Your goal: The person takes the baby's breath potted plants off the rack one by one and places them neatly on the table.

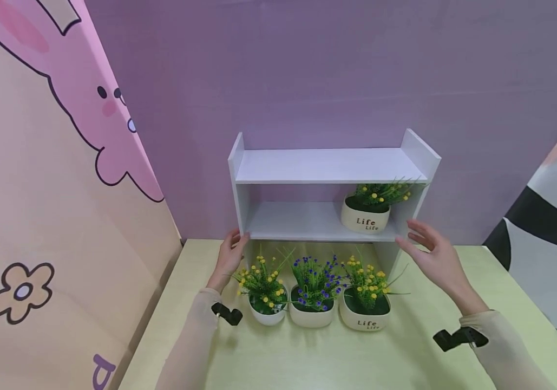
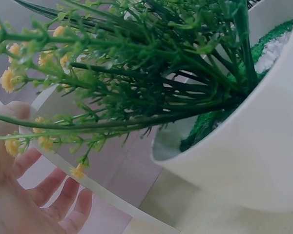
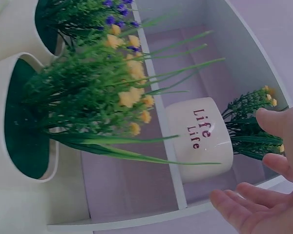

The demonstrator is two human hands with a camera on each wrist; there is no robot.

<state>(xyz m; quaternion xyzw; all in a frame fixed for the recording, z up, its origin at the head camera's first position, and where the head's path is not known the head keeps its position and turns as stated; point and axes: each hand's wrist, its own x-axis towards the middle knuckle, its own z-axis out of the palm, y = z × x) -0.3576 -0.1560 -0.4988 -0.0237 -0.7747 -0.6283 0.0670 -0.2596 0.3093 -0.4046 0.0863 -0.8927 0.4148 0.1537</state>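
A white two-tier shelf (image 1: 317, 165) stands against the purple backdrop. My left hand (image 1: 229, 259) is at its left side panel, thumb by the front edge and fingers along the outer side. In the left wrist view those fingers (image 2: 49, 185) are loosely bent. By the right panel is my right hand (image 1: 431, 257), fingers spread, holding nothing. On the middle board sits a cream "Life" pot (image 1: 366, 219) of yellow flowers. Below, in front, stand a white pot of yellow flowers (image 1: 267, 311), a cream pot of purple-blue flowers (image 1: 311, 314) and another "Life" pot (image 1: 367, 320).
Everything stands on a pale yellow-green tabletop (image 1: 307, 363). A wall panel with a pink cartoon figure (image 1: 83, 81) rises at the left. At the right is a panel with a black-and-white cartoon figure (image 1: 551, 233).
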